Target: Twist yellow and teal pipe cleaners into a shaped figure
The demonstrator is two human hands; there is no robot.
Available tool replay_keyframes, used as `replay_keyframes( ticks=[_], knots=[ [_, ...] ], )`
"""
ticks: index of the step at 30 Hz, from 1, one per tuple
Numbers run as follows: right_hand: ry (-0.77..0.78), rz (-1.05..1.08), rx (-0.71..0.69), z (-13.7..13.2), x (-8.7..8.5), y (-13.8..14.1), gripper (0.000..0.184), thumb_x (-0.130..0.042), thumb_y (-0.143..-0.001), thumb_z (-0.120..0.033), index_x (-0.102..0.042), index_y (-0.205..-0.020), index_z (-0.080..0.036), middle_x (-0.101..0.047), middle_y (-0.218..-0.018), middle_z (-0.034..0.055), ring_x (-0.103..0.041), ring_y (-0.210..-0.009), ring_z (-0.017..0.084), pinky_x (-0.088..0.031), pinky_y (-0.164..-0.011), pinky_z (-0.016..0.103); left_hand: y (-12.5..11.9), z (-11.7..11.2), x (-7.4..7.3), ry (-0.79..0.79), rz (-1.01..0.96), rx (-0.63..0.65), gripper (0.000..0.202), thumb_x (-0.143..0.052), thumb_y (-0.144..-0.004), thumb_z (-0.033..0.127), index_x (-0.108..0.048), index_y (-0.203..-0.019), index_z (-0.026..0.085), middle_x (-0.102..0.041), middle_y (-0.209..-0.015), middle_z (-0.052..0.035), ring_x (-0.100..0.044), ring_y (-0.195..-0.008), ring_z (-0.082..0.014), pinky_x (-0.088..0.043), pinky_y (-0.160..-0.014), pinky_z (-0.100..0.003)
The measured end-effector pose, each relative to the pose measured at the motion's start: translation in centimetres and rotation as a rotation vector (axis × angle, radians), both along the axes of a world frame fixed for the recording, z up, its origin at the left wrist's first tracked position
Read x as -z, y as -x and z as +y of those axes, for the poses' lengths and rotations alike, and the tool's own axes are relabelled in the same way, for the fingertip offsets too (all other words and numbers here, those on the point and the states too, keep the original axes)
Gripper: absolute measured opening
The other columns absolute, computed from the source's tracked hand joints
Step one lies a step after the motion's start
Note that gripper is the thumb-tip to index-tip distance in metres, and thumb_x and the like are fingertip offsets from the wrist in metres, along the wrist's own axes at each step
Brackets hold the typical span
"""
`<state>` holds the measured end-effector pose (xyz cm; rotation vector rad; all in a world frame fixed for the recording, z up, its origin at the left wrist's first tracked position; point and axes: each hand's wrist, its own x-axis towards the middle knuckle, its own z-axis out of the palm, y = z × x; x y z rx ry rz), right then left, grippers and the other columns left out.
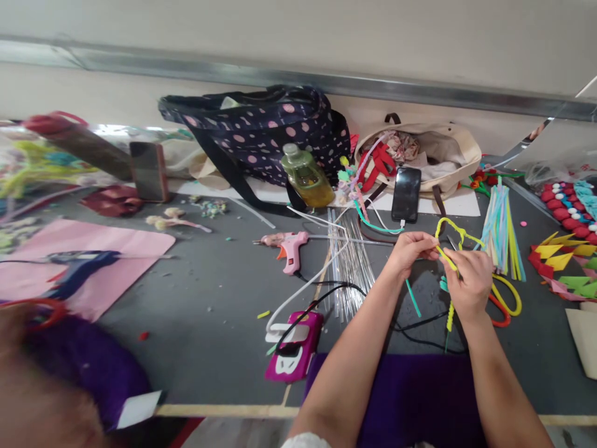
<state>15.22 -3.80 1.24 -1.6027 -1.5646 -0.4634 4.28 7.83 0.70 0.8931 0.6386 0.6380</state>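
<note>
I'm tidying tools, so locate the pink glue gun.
Near the middle of the head view, the pink glue gun lies left of the silvery strips, in front of the bottle.

We pinch a bent yellow pipe cleaner [462, 233] between the fingertips of our left hand [413, 252] and right hand [470, 281], above a dark table [209, 348]. Scissors [517, 297] lie just beside our right hand.

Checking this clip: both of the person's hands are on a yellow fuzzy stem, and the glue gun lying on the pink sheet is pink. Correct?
Not quite: the head view shows that the glue gun on the pink sheet is blue, not pink. The left hand and right hand are indeed both on a yellow fuzzy stem.
</note>
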Motion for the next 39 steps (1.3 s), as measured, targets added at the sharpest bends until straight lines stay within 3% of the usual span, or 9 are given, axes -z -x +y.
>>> replay_keyframes(
  ticks=[9, 16, 26, 32, 39],
  knots=[
    [0.052, 0.118, -0.012, 0.6, 0.7, 0.1, 0.015, -0.059, -0.089, -0.019, -0.069, -0.1, -0.022, -0.072, -0.089, 0.0058, -0.061, -0.089, 0.022, -0.046, -0.081, 0.037, 0.1, -0.1, -0.5, -0.026, -0.02, 0.014, 0.04, -0.085, -0.056, 0.043, -0.067, -0.069, 0.01, -0.066, -0.061, -0.0018, -0.062, -0.052, -0.0093, -0.049, -0.058, -0.021],
    [0.026, 0.201, -0.014, 0.6, 0.4, 0.3, 0.014, -0.057, -0.088, -0.018, -0.068, -0.096, -0.022, -0.07, -0.087, 0.0061, -0.059, -0.085, 0.022, -0.049, -0.079, 0.037, 0.6, -0.2, -1.0, -0.065, 0.013, 0.105, 0.04, -0.085, -0.058, 0.042, -0.069, -0.076, 0.01, -0.068, -0.064, -0.0041, -0.064, -0.058, -0.0114, -0.051, -0.063, -0.024],
    [0.026, 0.224, -0.025, 0.7, 0.2, 0.6, 0.012, -0.057, -0.088, -0.019, -0.067, -0.093, -0.022, -0.069, -0.085, 0.005, -0.058, -0.086, 0.022, -0.049, -0.08, 0.037, 0.4, -0.4, -0.7, -0.088, -0.051, 0.068, 0.047, -0.087, -0.05, 0.049, -0.067, -0.067, 0.01, -0.062, -0.06, 0.0003, -0.056, -0.053, -0.0073, -0.046, -0.058, -0.022],
    [0.01, 0.202, 0.014, 0.6, 0.3, 0.4, 0.013, -0.055, -0.088, -0.02, -0.067, -0.093, -0.023, -0.068, -0.084, 0.0052, -0.058, -0.084, 0.022, -0.048, -0.078, 0.038, 0.2, -0.6, -1.1, -0.119, 0.017, 0.054, 0.046, -0.084, -0.055, 0.049, -0.067, -0.071, 0.01, -0.062, -0.061, -0.0011, -0.056, -0.054, -0.0081, -0.047, -0.059, -0.022],
    [0.013, 0.149, 0.027, 0.4, 0.1, 0.5, 0.012, -0.056, -0.087, -0.018, -0.065, -0.092, -0.023, -0.068, -0.084, 0.0052, -0.057, -0.084, 0.022, -0.047, -0.078, 0.036, 0.2, -0.7, -1.6, -0.251, 0.122, 0.087, 0.04, -0.077, -0.064, 0.048, -0.059, -0.061, 0.012, -0.054, -0.051, 0.0022, -0.049, -0.048, -0.0065, -0.037, -0.049, -0.019]
  ],
)
